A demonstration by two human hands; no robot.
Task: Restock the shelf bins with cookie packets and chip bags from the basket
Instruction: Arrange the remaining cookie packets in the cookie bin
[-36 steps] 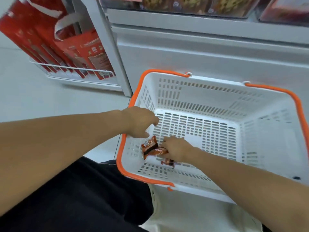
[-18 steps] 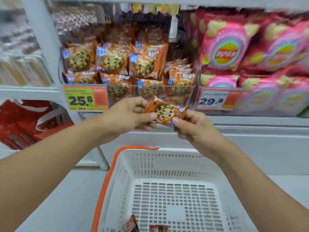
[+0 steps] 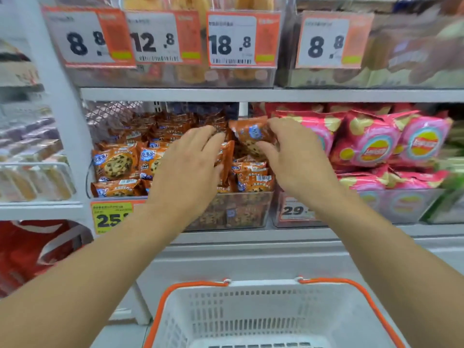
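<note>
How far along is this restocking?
The cookie bin already looks heaped and the pink chip bags fill theirs. Right now the right hand grips one cookie packet above the heap, the left hand open beside it. What remains is unclear: the basket floor is mostly out of view.

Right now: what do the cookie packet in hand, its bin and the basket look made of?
Cookie packet, held by the right hand: thin glossy printed film, probably plastic; it crinkles and catches light.
Cookie bin: clear rigid plastic, likely acrylic; packets show through its front wall.
Basket: white moulded plastic, matte, slotted walls; orange rim looks plastic too.
</note>
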